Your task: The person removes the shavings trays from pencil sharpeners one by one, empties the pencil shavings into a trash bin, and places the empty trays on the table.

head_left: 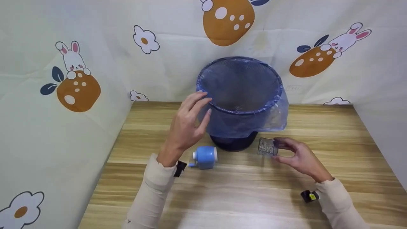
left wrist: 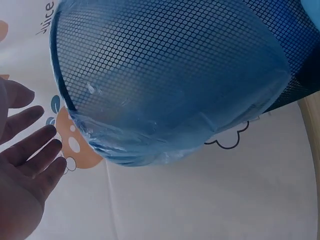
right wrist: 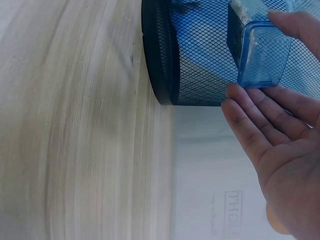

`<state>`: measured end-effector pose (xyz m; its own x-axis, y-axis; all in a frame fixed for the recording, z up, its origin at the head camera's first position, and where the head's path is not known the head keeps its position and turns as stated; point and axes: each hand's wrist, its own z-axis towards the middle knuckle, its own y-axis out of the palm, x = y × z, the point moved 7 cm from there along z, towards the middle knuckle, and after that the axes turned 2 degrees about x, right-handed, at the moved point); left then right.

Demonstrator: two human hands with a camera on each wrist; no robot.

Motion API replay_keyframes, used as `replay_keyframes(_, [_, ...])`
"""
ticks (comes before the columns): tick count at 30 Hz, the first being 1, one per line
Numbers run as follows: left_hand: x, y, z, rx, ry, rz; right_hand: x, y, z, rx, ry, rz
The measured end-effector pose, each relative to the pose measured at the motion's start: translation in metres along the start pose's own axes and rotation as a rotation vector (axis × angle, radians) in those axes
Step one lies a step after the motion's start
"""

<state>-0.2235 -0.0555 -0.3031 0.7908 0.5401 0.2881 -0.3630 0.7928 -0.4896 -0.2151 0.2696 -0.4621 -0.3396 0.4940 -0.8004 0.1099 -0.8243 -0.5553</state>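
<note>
A mesh bin (head_left: 233,144) stands on the wood-grain tabletop (head_left: 235,197), its rim wrapped in a translucent blue bag (head_left: 244,125); the bag droops over the outside of the bin, hiding much of its wall in the head view, and hangs lowest at the right; the dark base shows beneath. In front of the bin's base, toward its right, is a small clear box (head_left: 267,147) with greyish flecked bits inside; the right hand (head_left: 297,157) pinches it between thumb and fingers (right wrist: 250,131), off the tabletop and below the bin's rim; the bin's wall and the overhanging bag stand between the box and the bin's inside. The left hand (head_left: 187,124) is raised beside the left of the bin's rim; its fingers are spread and slightly bent, with nothing between them; the left wrist view shows them apart from the bag. Just in front of the bin, to the left, sits a blue device (head_left: 206,157) with a small crank-like piece on its left side; it lies below the left wrist, well apart from the clear box. Behind the bin and to both sides of it rises a pale backdrop (head_left: 178,73), printed with rabbits, orange fruit and flowers; the bin hides part of it; a black gadget (head_left: 180,168) shows at the left cuff, nearer the person than the bin.
</note>
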Motion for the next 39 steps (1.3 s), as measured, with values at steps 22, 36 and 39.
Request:
replay_keyframes(22, [-0.003,0.023,-0.012,-0.005,0.022,-0.035,0.008,-0.006,-0.004,0.031,0.056,0.022])
replay_keyframes(36, [-0.005,0.024,-0.014,0.017,-0.007,-0.054,0.004,-0.019,-0.002,0.087,0.063,-0.024])
replay_keyframes(39, [-0.005,0.024,-0.014,0.025,-0.011,-0.057,0.003,-0.022,-0.002,0.093,0.066,-0.016])
